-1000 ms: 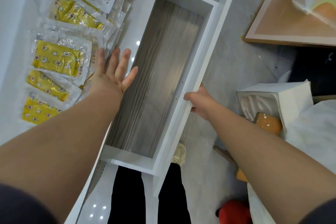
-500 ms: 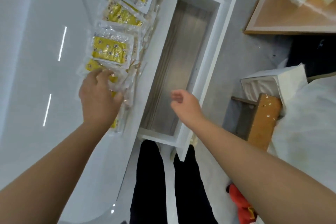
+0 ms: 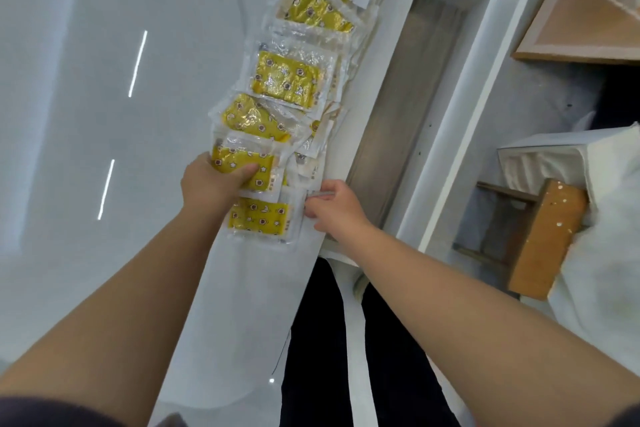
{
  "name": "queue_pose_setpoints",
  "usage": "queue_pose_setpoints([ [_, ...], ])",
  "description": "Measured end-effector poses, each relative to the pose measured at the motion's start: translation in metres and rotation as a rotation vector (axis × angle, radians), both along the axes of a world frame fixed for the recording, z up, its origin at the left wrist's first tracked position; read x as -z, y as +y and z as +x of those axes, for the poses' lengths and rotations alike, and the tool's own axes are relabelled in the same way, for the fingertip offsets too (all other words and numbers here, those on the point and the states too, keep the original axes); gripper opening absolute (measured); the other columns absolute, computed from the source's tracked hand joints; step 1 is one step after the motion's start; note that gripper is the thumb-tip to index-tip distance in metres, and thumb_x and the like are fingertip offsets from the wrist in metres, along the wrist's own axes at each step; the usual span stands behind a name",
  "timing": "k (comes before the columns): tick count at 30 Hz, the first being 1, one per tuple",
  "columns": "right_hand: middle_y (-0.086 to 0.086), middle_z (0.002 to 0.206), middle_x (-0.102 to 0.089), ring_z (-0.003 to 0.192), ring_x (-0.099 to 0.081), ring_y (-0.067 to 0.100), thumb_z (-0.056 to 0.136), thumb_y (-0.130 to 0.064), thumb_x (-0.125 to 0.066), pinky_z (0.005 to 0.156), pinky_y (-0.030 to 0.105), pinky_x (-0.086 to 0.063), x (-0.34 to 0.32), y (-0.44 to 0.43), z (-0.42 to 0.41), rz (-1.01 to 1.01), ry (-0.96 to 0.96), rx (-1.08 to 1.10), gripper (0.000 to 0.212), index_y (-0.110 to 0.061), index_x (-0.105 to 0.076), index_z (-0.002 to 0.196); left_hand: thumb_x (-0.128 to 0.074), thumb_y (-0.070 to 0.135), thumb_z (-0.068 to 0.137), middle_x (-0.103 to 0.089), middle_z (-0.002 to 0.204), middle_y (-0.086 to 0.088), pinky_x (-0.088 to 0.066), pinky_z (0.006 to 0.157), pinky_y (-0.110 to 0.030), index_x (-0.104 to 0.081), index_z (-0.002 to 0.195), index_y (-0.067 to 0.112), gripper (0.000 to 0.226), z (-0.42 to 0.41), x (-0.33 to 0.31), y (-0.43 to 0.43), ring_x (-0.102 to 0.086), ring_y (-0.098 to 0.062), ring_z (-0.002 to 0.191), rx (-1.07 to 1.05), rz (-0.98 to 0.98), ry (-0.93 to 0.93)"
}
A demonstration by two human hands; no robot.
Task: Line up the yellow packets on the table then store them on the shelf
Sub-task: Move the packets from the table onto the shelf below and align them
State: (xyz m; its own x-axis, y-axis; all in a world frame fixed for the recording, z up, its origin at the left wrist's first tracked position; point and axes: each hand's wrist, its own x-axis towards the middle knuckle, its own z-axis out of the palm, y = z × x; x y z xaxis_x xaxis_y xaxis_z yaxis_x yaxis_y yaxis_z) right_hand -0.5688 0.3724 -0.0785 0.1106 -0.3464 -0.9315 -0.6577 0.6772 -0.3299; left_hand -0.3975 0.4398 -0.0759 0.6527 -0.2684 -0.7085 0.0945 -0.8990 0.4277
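On the far left I have only bare glossy white table top (image 3: 86, 114), so there is room to work toward that side if I need it. My left hand (image 3: 211, 184) is closed on a clear plastic packet with a yellow star-printed pad inside (image 3: 247, 166), thumb on its upper face and the other fingers hidden beneath it; the packet is near the close end of the row. Just below it lies another packet of the same kind (image 3: 261, 217), flat on the table and partly under the held one. Beyond them the row of yellow packets (image 3: 287, 80) runs away from me along the table's right edge, overlapping loosely, with paler packets tucked under their right sides.

My right hand (image 3: 334, 210) sits just beside the nearest packet, fingers curled at its clear right border; I cannot tell whether it has pinched the film or only touches it.

Further right and lower is the open white drawer-like shelf with a grey wood-grain floor (image 3: 408, 114), empty as far as I can see.

To do this step well, I judge I should gather the near packets from both sides, square their edges together, and lift by the pads rather than the slippery film, keeping the stack level as it goes over the table's edge into the shelf.
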Motion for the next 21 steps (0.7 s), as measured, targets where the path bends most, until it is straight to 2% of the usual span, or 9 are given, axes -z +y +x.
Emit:
queue_pose_setpoints([
  [3, 0.003, 0.104, -0.06, 0.091, -0.062, 0.016, 0.087, -0.014, -0.061, 0.083, 0.034, -0.054, -0.014, -0.004, -0.003, 0.055, 0.016, -0.002, 0.03, -0.022, -0.049, 0.112, -0.084, 0.044, 0.057, -0.073, 0.092, -0.001, -0.055, 0.087, -0.047, -0.067, 0.085, 0.024, 0.038, 0.009, -0.005, 0.015, -0.07, -0.024, 0.088, -0.102, -0.059, 0.073],
  [6, 0.003, 0.107, -0.059, 0.099, -0.063, 0.017, 0.09, -0.016, -0.059, 0.092, 0.04, -0.054, -0.028, -0.006, -0.005, 0.087, 0.018, -0.022, 0.034, -0.021, -0.047, 0.121, -0.081, 0.032, 0.071, -0.072, 0.093, -0.001, -0.054, 0.089, -0.046, -0.064, 0.08, 0.025, 0.02, 0.009, -0.016, 0.023, -0.069, -0.023, 0.09, -0.123, -0.074, 0.049],
  [10, 0.001, 0.1, -0.057, 0.105, -0.062, 0.02, 0.09, -0.016, -0.057, 0.093, 0.042, -0.053, -0.045, -0.004, -0.005, 0.056, 0.012, -0.078, 0.036, -0.019, -0.048, 0.124, -0.076, 0.027, 0.078, -0.071, 0.093, -0.004, -0.054, 0.089, -0.047, -0.065, 0.087, 0.021, 0.016, 0.003, -0.035, 0.035, -0.068, -0.024, 0.089, -0.183, -0.054, 0.038],
  [13, 0.0, 0.103, -0.056, 0.097, -0.059, 0.016, 0.089, -0.018, -0.057, 0.091, 0.037, -0.052, -0.058, -0.007, -0.005, 0.003, -0.004, -0.169, 0.037, -0.019, -0.05, 0.126, -0.073, 0.021, 0.081, -0.069, 0.09, -0.002, -0.055, 0.087, -0.046, -0.063, 0.088, 0.021, 0.012, -0.006, -0.054, 0.041, -0.068, -0.024, 0.088, -0.222, -0.097, 0.058],
  [15, -0.001, 0.113, -0.055, 0.099, -0.055, 0.014, 0.091, -0.024, -0.059, 0.088, 0.033, -0.048, -0.067, -0.012, -0.006, -0.019, -0.051, -0.192, 0.042, -0.02, -0.047, 0.131, -0.071, 0.017, 0.084, -0.069, 0.091, -0.002, -0.056, 0.085, -0.043, -0.062, 0.09, 0.021, 0.012, -0.012, -0.069, 0.042, -0.068, -0.024, 0.087, -0.235, -0.168, 0.121],
  [18, -0.004, 0.139, -0.045, 0.123, -0.047, 0.013, 0.087, -0.037, -0.067, 0.097, 0.029, -0.041, -0.072, -0.024, -0.008, -0.059, -0.21, -0.23, 0.064, -0.024, -0.036, 0.142, -0.07, 0.012, 0.086, -0.071, 0.093, -0.004, -0.055, 0.077, -0.037, -0.064, 0.094, 0.02, 0.013, -0.019, -0.081, 0.036, -0.069, -0.021, 0.084, -0.099, -0.244, 0.255],
  [20, -0.004, 0.142, -0.047, 0.129, -0.044, 0.011, 0.082, -0.04, -0.074, 0.105, 0.029, -0.038, -0.07, -0.036, -0.007, -0.081, -0.287, -0.397, 0.07, -0.023, -0.04, 0.141, -0.067, 0.009, 0.087, -0.07, 0.093, -0.002, -0.051, 0.074, -0.031, -0.063, 0.105, 0.017, 0.02, -0.023, -0.084, 0.028, -0.067, -0.015, 0.081, 0.108, -0.235, 0.312],
  [21, -0.002, 0.138, -0.053, 0.126, -0.05, 0.012, 0.08, -0.04, -0.076, 0.107, 0.033, -0.04, -0.068, -0.041, -0.005, -0.088, -0.29, -0.517, 0.067, -0.02, -0.048, 0.137, -0.065, 0.008, 0.089, -0.07, 0.096, -0.002, -0.051, 0.076, -0.03, -0.062, 0.111, 0.017, 0.024, -0.025, -0.084, 0.023, -0.067, -0.015, 0.083, 0.208, -0.234, 0.336],
])
